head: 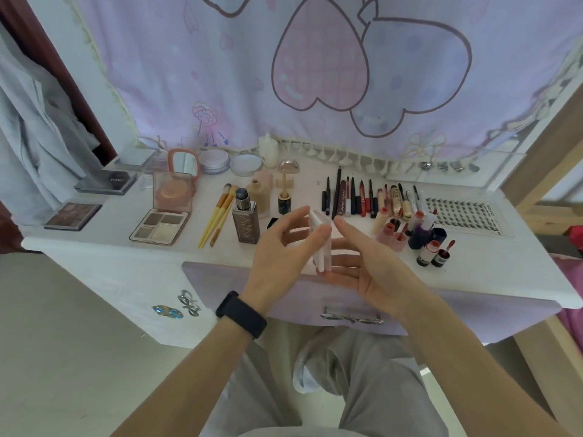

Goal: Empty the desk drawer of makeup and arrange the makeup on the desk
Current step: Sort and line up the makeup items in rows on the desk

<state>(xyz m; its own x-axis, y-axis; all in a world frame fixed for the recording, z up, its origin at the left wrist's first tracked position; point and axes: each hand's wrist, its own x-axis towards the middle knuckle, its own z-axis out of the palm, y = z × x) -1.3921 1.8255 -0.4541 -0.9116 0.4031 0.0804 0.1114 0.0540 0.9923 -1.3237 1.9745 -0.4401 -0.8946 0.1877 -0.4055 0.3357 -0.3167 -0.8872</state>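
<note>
Both my hands hold a small flat white compact case (321,244) on edge above the desk's front middle. My left hand (280,253) grips its left side, thumb on top. My right hand (362,260) supports it from the right and below, fingers spread. The lilac drawer (284,298) under my hands is pushed in, its silver bow handle (351,317) showing. Makeup lies in rows on the white desk (104,247): an open eyeshadow palette (162,227), yellow brushes (217,216), a brown foundation bottle (246,220), a row of pencils (350,197), lip tints (416,234).
A lash tray (467,214) lies at the right. Dark palettes (74,216) and a pink mirror (184,162) sit at the left and back, with round jars (230,162). A pink heart curtain (315,74) hangs behind. My grey-trousered knees are below the desk.
</note>
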